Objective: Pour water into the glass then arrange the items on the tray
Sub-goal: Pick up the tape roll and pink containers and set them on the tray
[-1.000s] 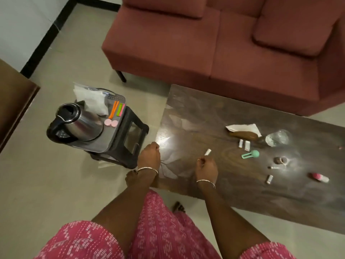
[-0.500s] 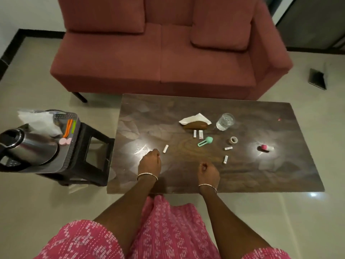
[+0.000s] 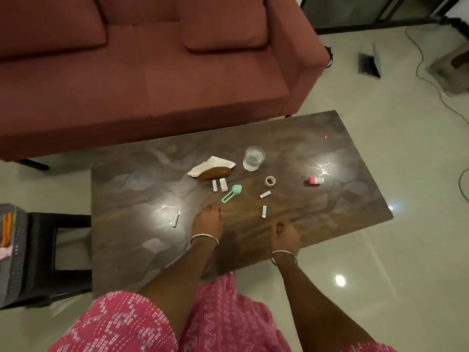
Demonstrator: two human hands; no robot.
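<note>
Clear drinking glass (image 3: 253, 158) stands upright on the far side of the dark wood-grain coffee table (image 3: 342, 199), just right of a brown wooden napkin holder (image 3: 214, 172) holding white napkins. Glass contents indistinct. Grey perforated tray (image 3: 17, 250) sits on a black stool (image 3: 58, 247) at left edge, well apart from the glass, with an orange strip (image 3: 6, 229) inside. Left hand (image 3: 206, 223) is over the table near a teal clip (image 3: 232, 193), fingertips bent down; grip cannot be told. Right hand (image 3: 285, 235) is loosely fisted, nothing seen in it.

We count five small white paper sticks (image 3: 264, 211), one clear drinking glass (image 3: 253, 158), one teal plastic clip (image 3: 232, 192), one small tape roll (image 3: 270, 181), one pink-capped white bottle (image 3: 316, 180), one brown wooden napkin holder (image 3: 215, 173).
</note>
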